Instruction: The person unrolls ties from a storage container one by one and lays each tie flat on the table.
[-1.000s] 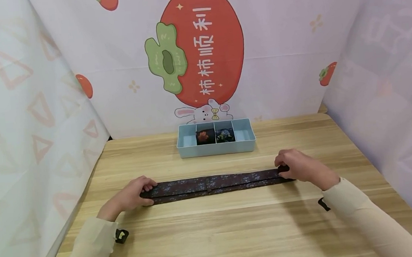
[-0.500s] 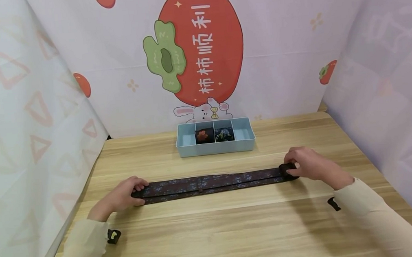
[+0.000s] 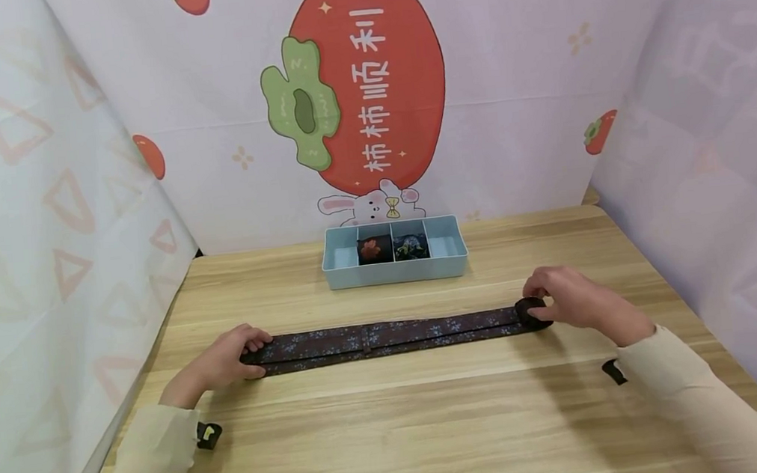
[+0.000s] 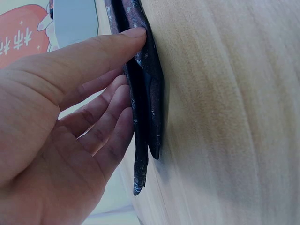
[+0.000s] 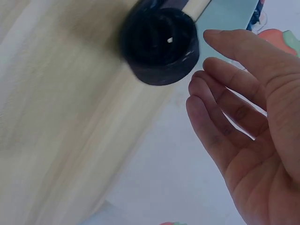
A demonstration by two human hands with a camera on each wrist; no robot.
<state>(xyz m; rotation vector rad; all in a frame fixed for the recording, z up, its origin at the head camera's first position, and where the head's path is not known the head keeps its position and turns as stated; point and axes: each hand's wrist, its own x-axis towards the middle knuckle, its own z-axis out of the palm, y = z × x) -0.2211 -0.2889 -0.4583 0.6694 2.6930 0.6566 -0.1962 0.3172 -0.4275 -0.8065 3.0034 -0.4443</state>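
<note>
A dark necktie (image 3: 421, 332) with small blue flowers lies stretched from left to right across the table, its narrower strip showing along the front edge. At its flat left end, my left hand (image 3: 230, 358) holds it across the width; the left wrist view has the thumb over one edge and the fingers along the other. The right end is wound into a small upright roll (image 5: 161, 47). Beside that roll is my right hand (image 5: 248, 103), fingers loosely bent and thumb spread, with a narrow gap to the roll in the right wrist view.
Behind the necktie stands a pale blue divided box (image 3: 395, 272). Its two middle compartments hold rolled ties, one with an orange flower (image 3: 373, 250) and one with a blue-green pattern (image 3: 411, 247). A printed cloth (image 3: 509, 105) hangs behind the wooden table (image 3: 395, 430).
The roll at the right end has become visible as the right hand shifted right and its fingers loosened. The left hand, with the necktie, moved slightly left, then stayed still.
</note>
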